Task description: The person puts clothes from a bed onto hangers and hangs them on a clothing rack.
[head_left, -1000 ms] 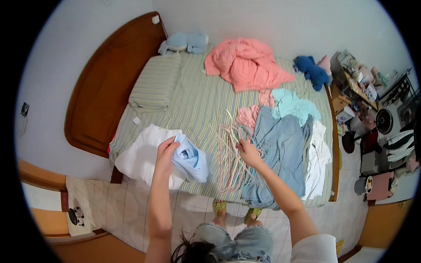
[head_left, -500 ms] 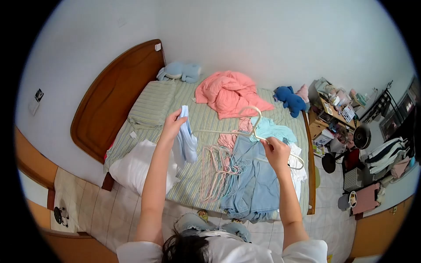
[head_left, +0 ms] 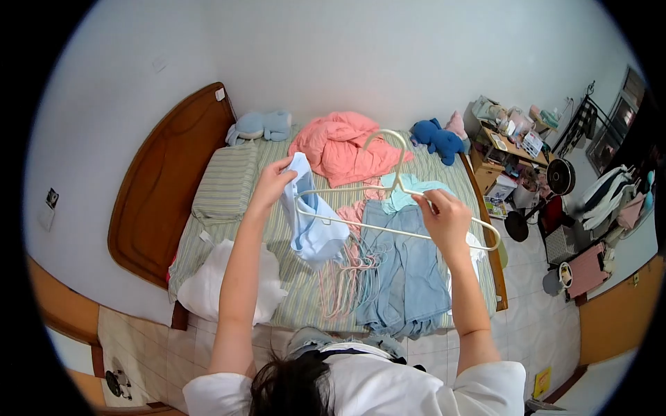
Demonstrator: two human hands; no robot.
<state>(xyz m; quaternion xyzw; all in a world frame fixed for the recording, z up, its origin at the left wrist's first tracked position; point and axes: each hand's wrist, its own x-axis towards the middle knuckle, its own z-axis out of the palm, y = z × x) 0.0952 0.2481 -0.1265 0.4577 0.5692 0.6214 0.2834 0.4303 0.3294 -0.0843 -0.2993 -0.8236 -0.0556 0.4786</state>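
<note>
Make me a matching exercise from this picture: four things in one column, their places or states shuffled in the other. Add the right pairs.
Things:
1. White hanger
2. Light blue garment
3. Pink quilt
4. Denim garment

Places or states:
A. Bunched up on the wall side of the bed
B. Held in the right hand
C. Spread out on the bed
D. Held in the left hand

Pairs: 1-B, 2-D, 3-A, 4-C

The bare left arm reaches forward, almost straight, the left hand pinching between thumb and fingers. The bare right arm also extends forward, slightly bent at the elbow, the right hand gripping with curled fingers. Both hands are raised, well apart.
</note>
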